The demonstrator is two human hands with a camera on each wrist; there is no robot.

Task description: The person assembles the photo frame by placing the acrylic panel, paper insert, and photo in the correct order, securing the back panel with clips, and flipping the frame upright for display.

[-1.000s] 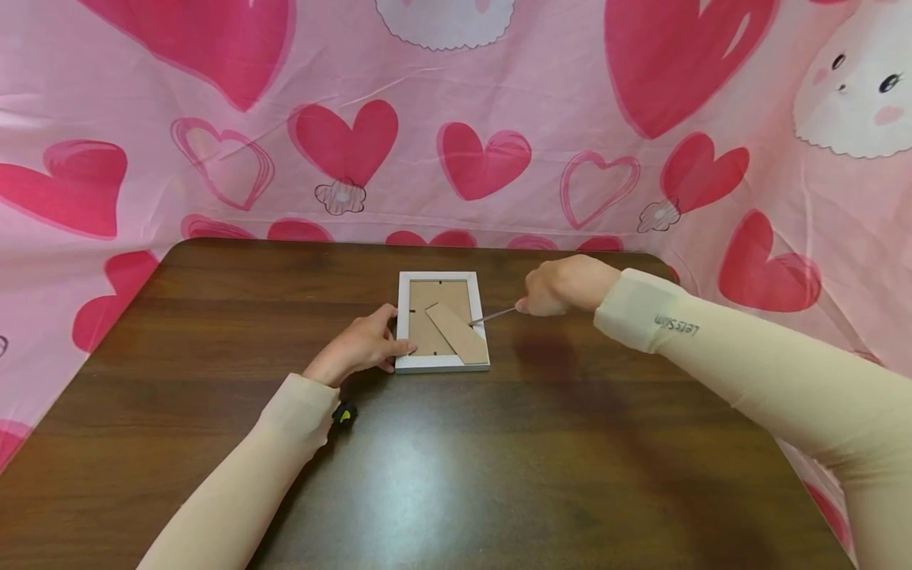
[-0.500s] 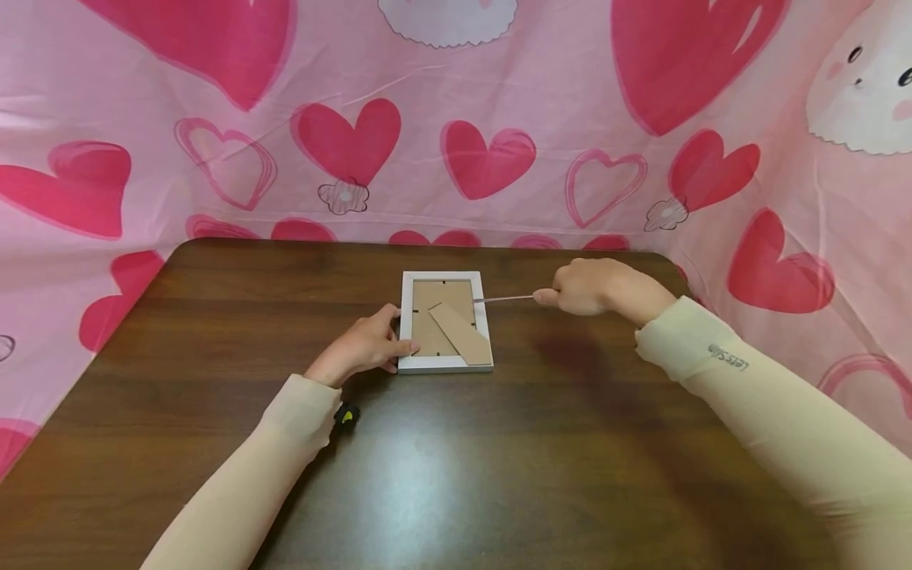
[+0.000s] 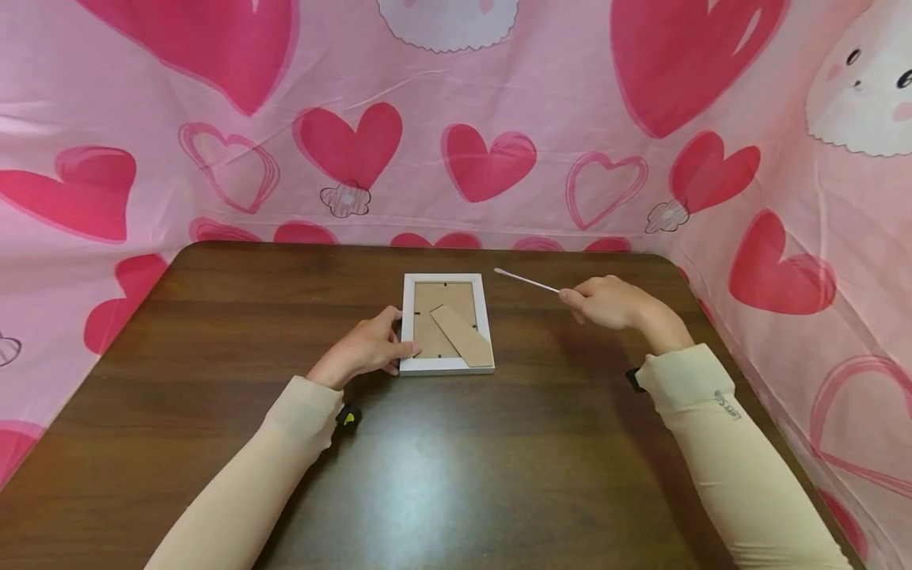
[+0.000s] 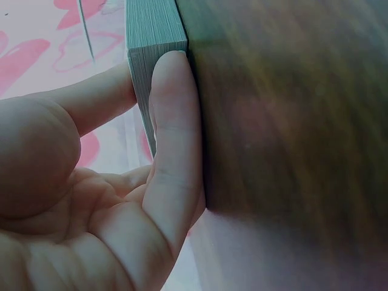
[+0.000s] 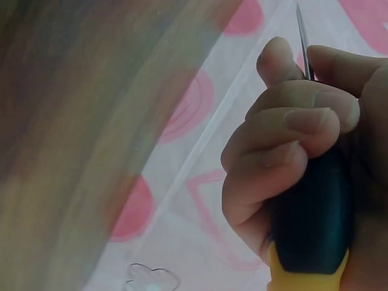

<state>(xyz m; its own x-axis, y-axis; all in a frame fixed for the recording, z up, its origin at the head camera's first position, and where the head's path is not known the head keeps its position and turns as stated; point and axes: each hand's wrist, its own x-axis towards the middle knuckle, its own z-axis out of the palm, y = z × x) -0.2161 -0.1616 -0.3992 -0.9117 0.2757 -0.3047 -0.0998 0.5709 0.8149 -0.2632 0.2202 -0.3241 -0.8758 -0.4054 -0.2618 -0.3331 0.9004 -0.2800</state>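
A white picture frame (image 3: 445, 365) lies face down on the table, its brown backing board (image 3: 456, 294) showing. An angled cardboard stand (image 3: 461, 336) crosses the board toward the lower right corner. My left hand (image 3: 362, 346) pinches the frame's left side, thumb on top and fingers along the outer edge. To the right of the frame, my right hand (image 3: 604, 302) grips a screwdriver, its thin metal shaft (image 3: 526, 280) pointing left and away, apart from the frame. The right wrist view shows the fingers curled round its black and yellow handle (image 5: 314, 209).
Small dark tabs (image 3: 475, 325) sit along the inner edges of the frame. The dark wooden table (image 3: 427, 475) reaches back to a pink heart-patterned cloth (image 3: 556, 182) hanging behind and at both sides. A black device (image 3: 348, 416) is on the left wrist.
The screwdriver tip has left the frame's right inner edge and swung away from it. My right hand has shifted right. The left hand and frame have stayed in place.
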